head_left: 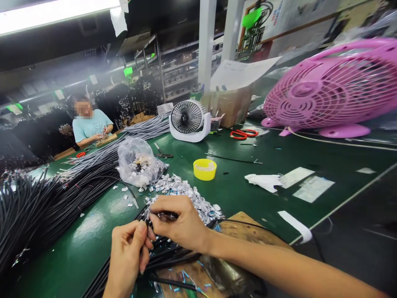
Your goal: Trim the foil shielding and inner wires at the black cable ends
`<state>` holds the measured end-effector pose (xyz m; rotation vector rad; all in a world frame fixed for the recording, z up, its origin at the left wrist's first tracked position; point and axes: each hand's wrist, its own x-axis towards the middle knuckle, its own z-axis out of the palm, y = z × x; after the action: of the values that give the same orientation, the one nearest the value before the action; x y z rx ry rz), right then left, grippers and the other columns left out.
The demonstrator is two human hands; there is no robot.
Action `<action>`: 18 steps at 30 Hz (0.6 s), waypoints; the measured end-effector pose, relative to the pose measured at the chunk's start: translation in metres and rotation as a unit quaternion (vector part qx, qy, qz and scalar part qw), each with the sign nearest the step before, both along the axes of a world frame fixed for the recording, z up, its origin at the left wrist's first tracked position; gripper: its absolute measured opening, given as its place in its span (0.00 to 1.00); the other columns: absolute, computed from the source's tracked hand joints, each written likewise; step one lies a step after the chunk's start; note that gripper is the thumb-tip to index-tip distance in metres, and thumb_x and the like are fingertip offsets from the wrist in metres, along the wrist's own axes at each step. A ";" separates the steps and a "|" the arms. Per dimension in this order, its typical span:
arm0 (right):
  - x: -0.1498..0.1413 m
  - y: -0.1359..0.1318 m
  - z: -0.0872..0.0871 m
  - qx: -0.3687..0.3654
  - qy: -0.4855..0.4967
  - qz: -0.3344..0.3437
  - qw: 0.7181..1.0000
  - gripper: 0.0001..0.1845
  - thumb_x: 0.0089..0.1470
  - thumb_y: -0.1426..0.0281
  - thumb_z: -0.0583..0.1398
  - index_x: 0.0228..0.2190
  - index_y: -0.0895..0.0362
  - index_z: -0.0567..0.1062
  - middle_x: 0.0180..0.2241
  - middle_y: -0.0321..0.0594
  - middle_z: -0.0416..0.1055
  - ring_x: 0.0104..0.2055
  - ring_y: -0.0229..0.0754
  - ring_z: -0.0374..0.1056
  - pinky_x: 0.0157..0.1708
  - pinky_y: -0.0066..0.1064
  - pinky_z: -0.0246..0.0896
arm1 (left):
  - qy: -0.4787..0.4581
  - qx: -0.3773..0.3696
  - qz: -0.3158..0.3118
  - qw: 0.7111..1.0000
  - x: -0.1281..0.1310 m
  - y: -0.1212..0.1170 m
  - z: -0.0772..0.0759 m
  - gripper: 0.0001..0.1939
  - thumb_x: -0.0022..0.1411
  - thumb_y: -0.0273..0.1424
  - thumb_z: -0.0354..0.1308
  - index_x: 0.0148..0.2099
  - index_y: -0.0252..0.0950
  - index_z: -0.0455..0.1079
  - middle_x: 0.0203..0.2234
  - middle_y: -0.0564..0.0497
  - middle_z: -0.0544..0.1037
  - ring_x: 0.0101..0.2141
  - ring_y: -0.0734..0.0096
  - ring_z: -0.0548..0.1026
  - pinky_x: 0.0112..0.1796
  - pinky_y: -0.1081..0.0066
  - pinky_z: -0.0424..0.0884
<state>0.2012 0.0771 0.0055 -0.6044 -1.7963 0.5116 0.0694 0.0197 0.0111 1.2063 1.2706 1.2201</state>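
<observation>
My left hand (126, 248) pinches a black cable near its end, thumb against the bent fingers. Close beside it, my right hand (178, 221) is closed around a small tool with a dark, shiny handle (167, 215); its working end is hidden by the fingers. The fingertips of both hands meet at the cable end. Below the hands runs a bundle of black cables (173, 257), over a worn wooden board (245, 231). Just beyond lies a heap of silvery foil scraps (194, 203), with bits of blue among them.
Thick bundles of black cables (74, 203) and grey cables (145, 129) cover the left of the green table (235, 198). Behind the scraps stand a plastic bag (132, 159), a yellow tub (204, 170) and a white fan (189, 122). Red-handled scissors (243, 133) lie near a pink fan (325, 89). A co-worker (93, 124) sits opposite.
</observation>
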 end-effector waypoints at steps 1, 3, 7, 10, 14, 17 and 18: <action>0.000 0.000 0.001 -0.011 -0.002 0.000 1.000 0.11 0.46 0.75 0.55 0.15 0.60 0.69 0.14 0.33 0.61 0.17 0.31 0.53 0.17 0.22 0.49 | 0.002 0.002 -0.005 1.000 0.001 0.000 0.000 0.27 0.51 0.53 0.56 0.19 0.31 0.66 0.11 0.56 0.62 0.09 0.87 0.53 0.14 0.76 0.40; 0.000 -0.002 0.002 -0.023 -0.009 0.002 1.000 0.11 0.44 0.75 0.55 0.14 0.60 0.67 0.13 0.32 0.59 0.17 0.31 0.53 0.16 0.21 0.48 | 0.003 0.011 -0.010 1.000 0.002 -0.001 -0.002 0.26 0.49 0.53 0.58 0.19 0.32 0.64 0.11 0.56 0.62 0.10 0.86 0.53 0.15 0.76 0.42; -0.002 -0.005 -0.005 0.039 0.003 -0.005 0.999 0.11 0.46 0.74 0.54 0.15 0.59 0.68 0.15 0.36 0.63 0.18 0.32 0.56 0.18 0.23 0.53 | 0.011 0.036 0.009 0.999 0.003 0.000 -0.005 0.24 0.50 0.51 0.58 0.20 0.36 0.58 0.09 0.60 0.54 0.12 0.83 0.50 0.17 0.76 0.47; -0.001 -0.004 -0.013 0.106 0.016 -0.006 0.994 0.10 0.48 0.74 0.55 0.18 0.59 0.70 0.17 0.39 0.66 0.19 0.34 0.58 0.21 0.25 0.56 | 0.087 0.098 0.086 0.988 0.004 0.000 -0.003 0.20 0.55 0.44 0.56 0.21 0.37 0.57 0.12 0.58 0.57 0.14 0.80 0.53 0.17 0.76 0.50; 0.003 0.000 -0.011 0.103 -0.017 0.016 0.994 0.10 0.45 0.76 0.54 0.17 0.60 0.70 0.16 0.37 0.65 0.18 0.33 0.57 0.19 0.24 0.52 | 0.351 0.257 0.173 0.884 0.002 0.001 -0.002 0.12 0.57 0.27 0.54 0.22 0.37 0.61 0.17 0.55 0.64 0.19 0.77 0.61 0.22 0.76 0.53; 0.007 0.003 0.000 0.039 -0.031 0.042 0.998 0.09 0.42 0.76 0.53 0.15 0.60 0.69 0.15 0.34 0.61 0.17 0.31 0.54 0.17 0.23 0.48 | 0.543 0.342 0.154 0.751 -0.001 0.003 -0.006 0.12 0.57 0.21 0.51 0.23 0.37 0.62 0.16 0.55 0.64 0.18 0.76 0.60 0.22 0.73 0.51; 0.009 0.004 0.004 0.004 -0.023 0.044 0.999 0.10 0.42 0.75 0.53 0.14 0.60 0.68 0.14 0.33 0.59 0.17 0.31 0.52 0.17 0.23 0.46 | 0.557 0.343 0.137 0.744 -0.001 0.004 -0.006 0.12 0.57 0.20 0.51 0.23 0.37 0.62 0.17 0.54 0.65 0.18 0.76 0.61 0.22 0.73 0.51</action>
<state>0.2099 0.0810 0.0094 -0.5370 -1.8740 0.5527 0.0685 0.0235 0.0047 2.6195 1.9549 1.2072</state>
